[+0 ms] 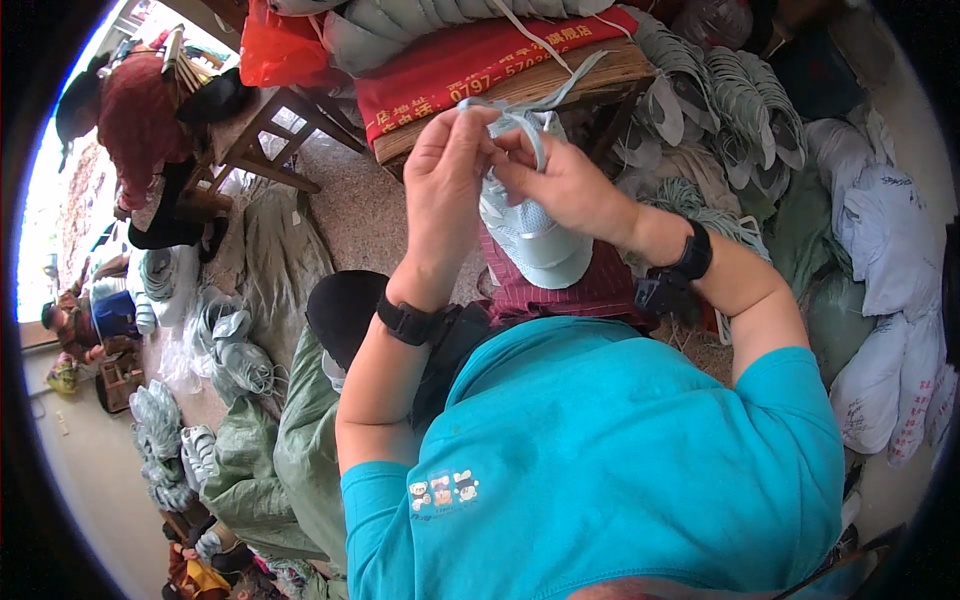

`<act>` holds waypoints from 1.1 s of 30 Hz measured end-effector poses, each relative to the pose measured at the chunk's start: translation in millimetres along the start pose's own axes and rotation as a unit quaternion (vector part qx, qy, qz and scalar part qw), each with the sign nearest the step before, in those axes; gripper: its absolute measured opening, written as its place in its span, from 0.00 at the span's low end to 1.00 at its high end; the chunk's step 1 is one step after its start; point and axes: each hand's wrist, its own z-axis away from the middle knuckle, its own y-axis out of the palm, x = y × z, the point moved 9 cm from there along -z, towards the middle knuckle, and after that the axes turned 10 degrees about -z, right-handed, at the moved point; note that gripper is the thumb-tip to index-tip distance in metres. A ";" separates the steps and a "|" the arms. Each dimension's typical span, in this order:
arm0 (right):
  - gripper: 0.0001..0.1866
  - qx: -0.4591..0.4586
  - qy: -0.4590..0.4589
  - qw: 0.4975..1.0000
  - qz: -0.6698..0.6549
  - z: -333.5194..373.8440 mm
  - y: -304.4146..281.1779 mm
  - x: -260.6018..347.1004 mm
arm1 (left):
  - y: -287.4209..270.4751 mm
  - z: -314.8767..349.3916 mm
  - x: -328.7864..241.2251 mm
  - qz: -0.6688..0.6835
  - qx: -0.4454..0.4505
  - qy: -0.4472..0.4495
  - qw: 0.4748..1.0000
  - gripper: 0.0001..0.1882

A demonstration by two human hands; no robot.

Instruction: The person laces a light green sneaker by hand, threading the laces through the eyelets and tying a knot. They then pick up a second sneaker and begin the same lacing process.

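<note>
In my lap, between my knees, rests a pale blue mesh shoe upper (545,250), its rounded end toward me. A light blue shoelace (539,143) loops up above it, and part of it trails toward the bench. My left hand (448,160) is closed, thumb and fingertips pinching the lace at the upper's far end. My right hand (565,185) curls around the same lace beside it, fingers closed and almost touching the left. The fingertips partly hide the upper's lacing area.
Just ahead is a wooden bench (600,80) with a red printed cloth (420,90) and stacked grey uppers (400,30). Bundled uppers (755,105) and white sacks (885,240) line the right. Green sacks (245,450) lie left. A person in dark red (145,110) bends beside a stool (265,125).
</note>
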 end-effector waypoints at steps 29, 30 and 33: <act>0.12 -0.138 0.038 0.941 0.306 38.4 -232.6 -52.6 | -226.0 50.1 -38.8 -0.416 -0.264 0.017 0.870 0.14; 0.13 -0.121 0.055 0.963 0.234 27.7 -198.0 -48.5 | -195.8 42.4 -20.5 -0.329 -0.222 -0.014 0.917 0.13; 0.14 -0.075 0.098 0.981 0.151 5.5 -123.0 -47.2 | -111.7 25.8 21.0 -0.227 -0.105 -0.037 0.968 0.13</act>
